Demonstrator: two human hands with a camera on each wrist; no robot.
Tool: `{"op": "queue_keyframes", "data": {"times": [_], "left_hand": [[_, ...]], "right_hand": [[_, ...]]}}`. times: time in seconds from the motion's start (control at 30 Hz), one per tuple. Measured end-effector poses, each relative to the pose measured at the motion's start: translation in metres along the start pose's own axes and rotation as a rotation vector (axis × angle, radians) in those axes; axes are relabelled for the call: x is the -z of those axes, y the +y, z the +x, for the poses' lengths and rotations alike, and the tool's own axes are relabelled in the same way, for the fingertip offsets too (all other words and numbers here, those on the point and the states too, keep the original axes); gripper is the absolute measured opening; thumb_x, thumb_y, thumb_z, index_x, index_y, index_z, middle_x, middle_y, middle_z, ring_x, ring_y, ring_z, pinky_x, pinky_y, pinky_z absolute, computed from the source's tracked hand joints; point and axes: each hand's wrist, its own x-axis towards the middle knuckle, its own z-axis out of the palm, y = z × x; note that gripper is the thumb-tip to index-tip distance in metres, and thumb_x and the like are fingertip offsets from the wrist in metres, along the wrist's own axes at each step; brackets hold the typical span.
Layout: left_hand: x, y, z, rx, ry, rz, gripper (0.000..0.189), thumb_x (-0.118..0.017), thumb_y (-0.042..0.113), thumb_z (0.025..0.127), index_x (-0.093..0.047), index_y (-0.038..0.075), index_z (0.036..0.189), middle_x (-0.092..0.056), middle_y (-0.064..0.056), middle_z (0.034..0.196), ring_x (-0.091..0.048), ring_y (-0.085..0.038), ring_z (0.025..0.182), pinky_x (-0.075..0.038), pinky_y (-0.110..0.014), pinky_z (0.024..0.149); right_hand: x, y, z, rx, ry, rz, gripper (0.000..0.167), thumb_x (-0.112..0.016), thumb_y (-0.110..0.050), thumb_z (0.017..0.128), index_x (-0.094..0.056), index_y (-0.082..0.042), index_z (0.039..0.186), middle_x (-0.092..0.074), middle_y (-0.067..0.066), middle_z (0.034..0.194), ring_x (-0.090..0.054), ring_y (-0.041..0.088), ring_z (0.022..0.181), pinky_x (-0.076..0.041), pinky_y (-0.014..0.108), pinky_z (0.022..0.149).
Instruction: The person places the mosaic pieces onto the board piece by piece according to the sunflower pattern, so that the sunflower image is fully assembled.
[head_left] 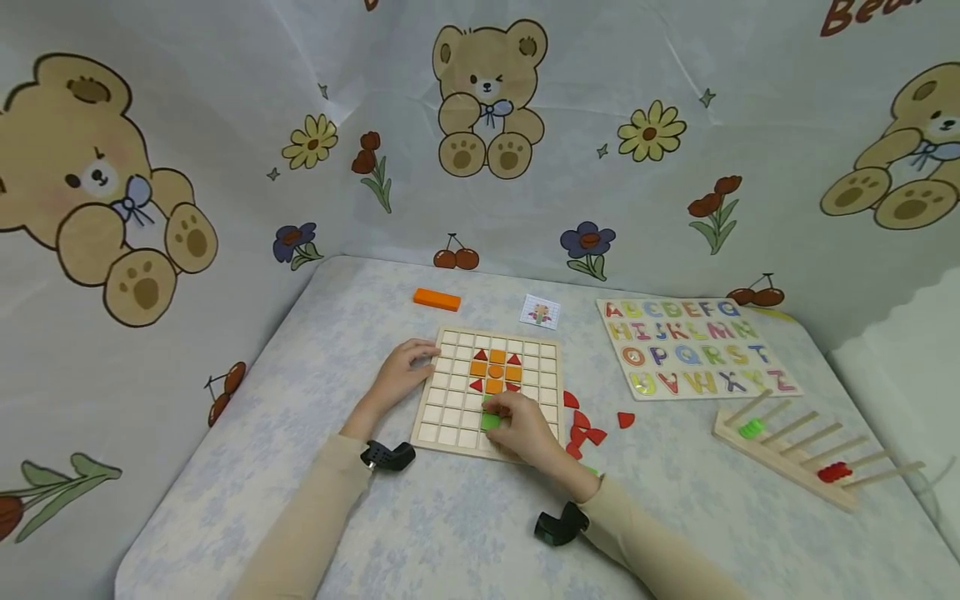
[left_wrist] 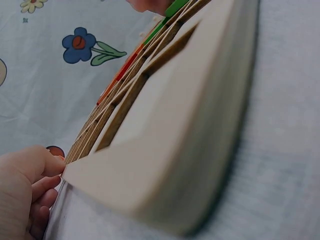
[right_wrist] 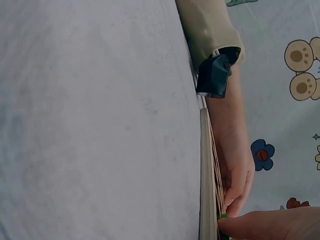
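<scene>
A square wooden grid board (head_left: pixel 450 412) lies on the table, seen edge-on in both wrist views. My left hand (head_left: pixel 402 371) holds its left edge, with the fingers curled in the left wrist view. My right hand (head_left: pixel 522 425) is over the lower middle cells, pinching a green tile (head_left: pixel 491 421) between thumb and fingers. Another bit of green (head_left: pixel 487 402) shows just above it, partly covered by the fingers. Farther up the board, orange squares (head_left: pixel 497 357) and red triangles (head_left: pixel 481 355) surround an orange round piece (head_left: pixel 496 372).
Loose red quarter-round pieces (head_left: pixel 579 419) lie right of the board. Behind it are an orange block (head_left: pixel 437 299) and a small pattern card (head_left: pixel 540 312). An alphabet board (head_left: pixel 697 346) and a wooden peg rack (head_left: pixel 795 467) with red and green beads stand at the right.
</scene>
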Motion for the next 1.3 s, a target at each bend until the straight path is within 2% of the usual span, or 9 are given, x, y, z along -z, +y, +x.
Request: {"op": "queue_keyframes", "data": {"times": [0.17,0.43,0.57,0.77,0.93,1.03,1.13,1.2,1.3], "left_hand": [[0.000,0.002,0.001,0.002,0.010,0.020,0.031,-0.061,0.015,0.097,-0.068,0.008,0.127,-0.057,-0.010,0.138,-0.048,-0.031,0.135,-0.039,-0.051,0.114],[0.000,0.000,0.000,0.003,0.001,0.020,0.032,-0.061,0.016,0.098,-0.066,0.008,0.128,-0.055,-0.011,0.140,-0.047,-0.032,0.136,-0.039,-0.052,0.114],[0.003,-0.003,-0.001,0.002,0.010,0.026,0.032,-0.061,0.016,0.098,-0.066,0.008,0.129,-0.055,-0.011,0.141,-0.047,-0.032,0.136,-0.039,-0.052,0.114],[0.005,0.000,-0.001,-0.011,0.005,0.013,0.031,-0.060,0.016,0.098,-0.067,0.007,0.128,-0.055,-0.012,0.140,-0.047,-0.033,0.136,-0.039,-0.053,0.113],[0.002,0.000,0.000,-0.019,0.003,0.009,0.032,-0.061,0.016,0.099,-0.066,0.007,0.128,-0.055,-0.012,0.140,-0.047,-0.033,0.136,-0.039,-0.053,0.113],[0.001,0.000,0.000,-0.013,0.001,0.001,0.031,-0.061,0.017,0.099,-0.066,0.007,0.128,-0.055,-0.012,0.140,-0.047,-0.033,0.136,-0.039,-0.053,0.114],[0.000,0.000,0.000,-0.007,0.002,-0.006,0.031,-0.060,0.017,0.099,-0.066,0.007,0.128,-0.055,-0.011,0.140,-0.047,-0.032,0.136,-0.039,-0.053,0.114],[-0.001,0.001,-0.001,-0.006,0.003,-0.004,0.031,-0.060,0.017,0.099,-0.067,0.007,0.128,-0.055,-0.011,0.140,-0.047,-0.032,0.136,-0.039,-0.053,0.114],[0.000,0.002,-0.002,-0.011,0.007,0.005,0.031,-0.060,0.016,0.099,-0.066,0.007,0.128,-0.055,-0.012,0.140,-0.047,-0.033,0.136,-0.039,-0.054,0.113]], "right_hand": [[-0.001,0.002,0.000,0.002,0.013,0.001,0.029,-0.076,0.007,0.078,-0.071,0.003,0.106,-0.070,0.015,0.103,-0.065,0.027,0.093,-0.058,0.040,0.085],[0.012,0.008,-0.013,-0.016,0.069,0.024,0.024,-0.074,0.005,0.081,-0.072,0.001,0.104,-0.070,0.011,0.097,-0.062,0.023,0.086,-0.054,0.026,0.077],[0.017,0.011,-0.015,-0.045,0.035,0.068,0.022,-0.073,0.004,0.083,-0.072,0.001,0.105,-0.071,0.012,0.093,-0.060,0.018,0.083,-0.052,0.021,0.072],[0.014,0.012,-0.015,-0.003,-0.049,0.084,0.020,-0.071,0.000,0.086,-0.071,0.001,0.107,-0.072,0.012,0.097,-0.060,0.015,0.085,-0.051,0.019,0.073],[0.023,0.011,-0.021,-0.006,-0.018,0.043,0.019,-0.071,-0.001,0.087,-0.072,0.000,0.106,-0.072,0.009,0.095,-0.058,0.012,0.082,-0.051,0.020,0.072],[0.036,0.013,-0.033,-0.005,0.047,0.004,0.019,-0.073,0.001,0.085,-0.072,0.000,0.104,-0.071,0.007,0.091,-0.057,0.009,0.077,-0.051,0.020,0.068],[0.049,0.018,-0.055,-0.022,0.123,-0.069,0.022,-0.076,0.003,0.080,-0.072,0.000,0.101,-0.069,0.005,0.086,-0.057,0.010,0.073,-0.051,0.022,0.065],[0.056,0.021,-0.073,-0.092,0.159,-0.106,0.026,-0.079,0.004,0.077,-0.072,-0.001,0.102,-0.067,0.003,0.087,-0.057,0.012,0.076,-0.050,0.022,0.065],[0.064,0.025,-0.097,-0.252,0.172,-0.151,0.033,-0.083,0.000,0.074,-0.073,-0.006,0.105,-0.066,0.001,0.094,-0.056,0.014,0.084,-0.050,0.022,0.071]]}}
